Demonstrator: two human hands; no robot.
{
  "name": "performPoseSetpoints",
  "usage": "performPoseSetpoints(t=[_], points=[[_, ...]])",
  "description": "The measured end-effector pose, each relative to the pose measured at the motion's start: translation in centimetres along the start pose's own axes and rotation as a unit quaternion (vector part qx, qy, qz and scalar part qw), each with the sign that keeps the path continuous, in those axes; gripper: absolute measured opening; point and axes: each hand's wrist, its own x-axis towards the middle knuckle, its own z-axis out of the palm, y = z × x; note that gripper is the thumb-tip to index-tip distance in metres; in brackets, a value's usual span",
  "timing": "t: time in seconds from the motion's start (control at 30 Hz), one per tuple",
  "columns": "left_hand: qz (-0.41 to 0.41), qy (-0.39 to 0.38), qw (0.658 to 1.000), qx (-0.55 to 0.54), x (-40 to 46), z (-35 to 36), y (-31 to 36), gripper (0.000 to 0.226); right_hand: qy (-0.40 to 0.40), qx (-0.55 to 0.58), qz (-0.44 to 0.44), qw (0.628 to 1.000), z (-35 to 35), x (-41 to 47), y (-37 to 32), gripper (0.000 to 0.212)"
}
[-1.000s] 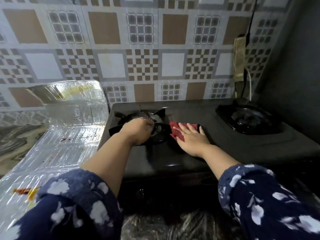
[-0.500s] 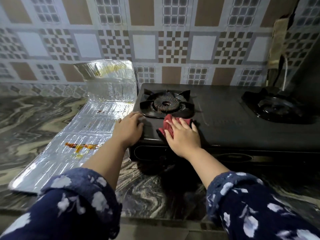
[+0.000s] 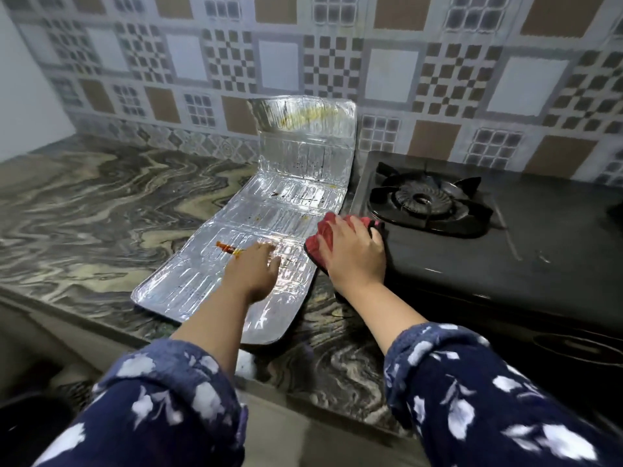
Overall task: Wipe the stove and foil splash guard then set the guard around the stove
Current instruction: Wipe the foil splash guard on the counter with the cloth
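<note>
A black gas stove stands on the right of the counter, its left burner bare. My right hand lies flat on a red cloth at the stove's front left corner, pressing it down. The foil splash guard lies stretched out on the counter left of the stove, its far panels leaning up against the tiled wall. Orange and dark stains mark the foil. My left hand rests over the guard's near part with fingers spread, slightly blurred.
The marbled stone counter stretches to the left of the guard. A patterned tiled wall runs behind everything. The counter's front edge crosses below my forearms. Part of a second burner shows at the far right.
My right hand slid the red cloth from beside the burner to the stove's front left corner. My left hand left the stove and moved onto the foil guard. The view swung left.
</note>
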Motion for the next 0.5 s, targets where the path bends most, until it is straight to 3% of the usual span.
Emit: performPoseSetpoints(t=[0.13,0.33,0.5], points=[[-0.028,-0.005,0.999,-0.017,0.0,-0.8,-4.0,0.046,0.016,0.028,-0.089,0.996,0.9,1.4,-3.8,0.032],[-0.100,-0.011,0.995,-0.026,0.1,-1.9,-11.9,0.050,-0.083,0.111,-0.121,0.983,5.0,2.7,-9.5,0.039],[-0.133,-0.009,0.991,0.003,0.7,-1.6,-18.3,0.049,-0.266,0.136,-0.215,0.930,10.5,0.1,-15.3,0.053]])
